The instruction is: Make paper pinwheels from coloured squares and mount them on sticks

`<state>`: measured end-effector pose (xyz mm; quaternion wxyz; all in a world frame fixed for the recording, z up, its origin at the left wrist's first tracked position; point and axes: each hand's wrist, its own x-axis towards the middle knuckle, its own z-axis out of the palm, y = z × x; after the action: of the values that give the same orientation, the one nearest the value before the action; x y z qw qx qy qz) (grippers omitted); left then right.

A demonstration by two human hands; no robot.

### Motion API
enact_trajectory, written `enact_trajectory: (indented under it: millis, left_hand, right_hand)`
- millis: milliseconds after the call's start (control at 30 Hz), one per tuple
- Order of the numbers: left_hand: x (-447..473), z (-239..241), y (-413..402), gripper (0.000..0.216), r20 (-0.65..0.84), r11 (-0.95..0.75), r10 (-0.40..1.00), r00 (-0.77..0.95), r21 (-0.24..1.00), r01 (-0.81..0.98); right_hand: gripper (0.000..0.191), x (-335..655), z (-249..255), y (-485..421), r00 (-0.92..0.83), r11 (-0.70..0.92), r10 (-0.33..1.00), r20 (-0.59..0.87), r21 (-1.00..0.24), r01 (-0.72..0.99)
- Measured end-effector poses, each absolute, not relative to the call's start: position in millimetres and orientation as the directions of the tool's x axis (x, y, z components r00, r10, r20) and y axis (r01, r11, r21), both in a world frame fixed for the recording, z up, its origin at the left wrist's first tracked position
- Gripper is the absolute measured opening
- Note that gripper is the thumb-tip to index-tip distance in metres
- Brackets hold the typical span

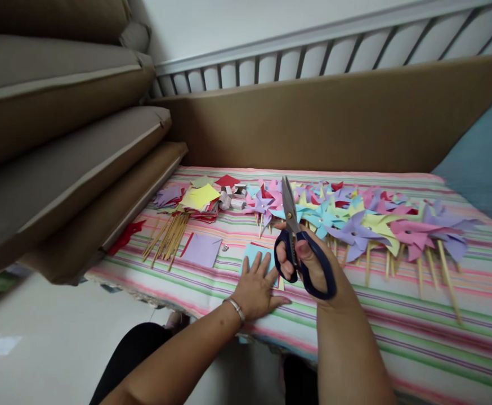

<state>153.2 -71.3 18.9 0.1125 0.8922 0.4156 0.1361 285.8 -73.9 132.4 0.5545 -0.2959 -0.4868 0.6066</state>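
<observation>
My right hand (pixel 309 261) grips a pair of scissors (pixel 290 214) with dark blue handles, fingers and thumb through the loops, blades closed and pointing up. My left hand (pixel 255 287) lies spread on a small stack of paper squares (pixel 253 252), light blue on top with red and yellow edges showing under it. To its left is a purple paper square (pixel 202 250) with a red one partly beneath. A tiny metal piece (pixel 225 247) sits between the purple square and the stack.
Many paper pinwheels (pixel 356 233) on sticks cover the right of the striped cloth (pixel 398 315). Wooden sticks (pixel 170 239), piled coloured squares (pixel 201 198) and small white boxes (pixel 238 197) lie at left-back. Stacked brown cushions (pixel 81 185) rise at left; a brown board (pixel 305 124) stands behind.
</observation>
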Motion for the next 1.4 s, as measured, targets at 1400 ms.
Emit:
enact_trajectory:
  millis: [1400]
  left_hand:
    - [-44, 51, -8, 0.038, 0.050, -0.294, 0.952, 0.301, 0.411, 0.863]
  right_hand:
    - [0.039, 238, 113, -64, -0.312, -0.110, 0.950, -0.016, -0.953, -0.284]
